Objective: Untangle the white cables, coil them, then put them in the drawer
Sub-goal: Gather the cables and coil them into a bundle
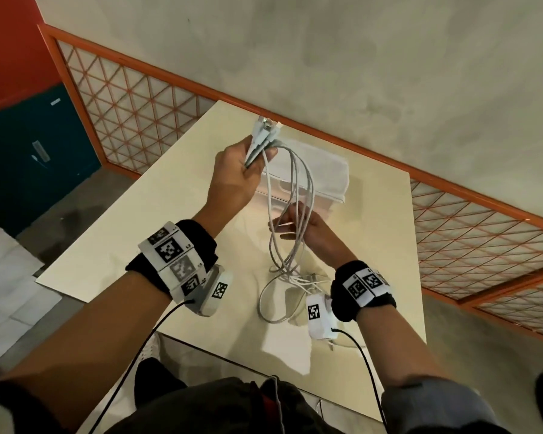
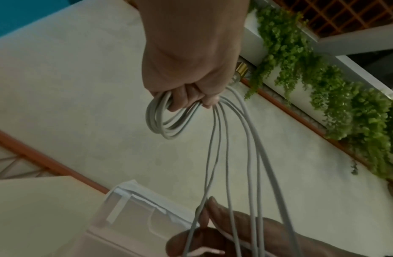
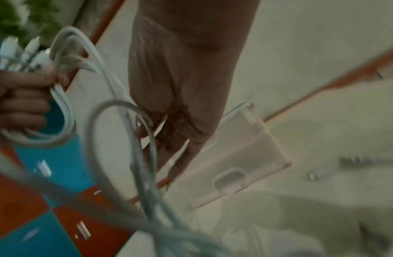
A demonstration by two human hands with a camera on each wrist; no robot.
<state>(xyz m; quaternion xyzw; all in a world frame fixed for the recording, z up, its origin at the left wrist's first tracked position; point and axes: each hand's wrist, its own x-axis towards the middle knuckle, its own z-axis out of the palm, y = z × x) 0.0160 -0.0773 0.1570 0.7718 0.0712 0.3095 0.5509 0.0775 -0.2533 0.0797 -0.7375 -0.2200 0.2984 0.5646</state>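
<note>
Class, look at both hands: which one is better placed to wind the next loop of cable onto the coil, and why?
Probably the right hand: it sits lower among the hanging white cables, fingers in the strands. The left hand already grips the plug ends and coiled loops.

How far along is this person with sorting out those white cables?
Partly done. The left hand grips the white cables with their plug ends bunched together and a few small loops already coiled. The right hand is working through the hanging strands, whose tails lie in a loose heap on the cream table. Nothing is in the translucent plastic drawer box yet.
</note>
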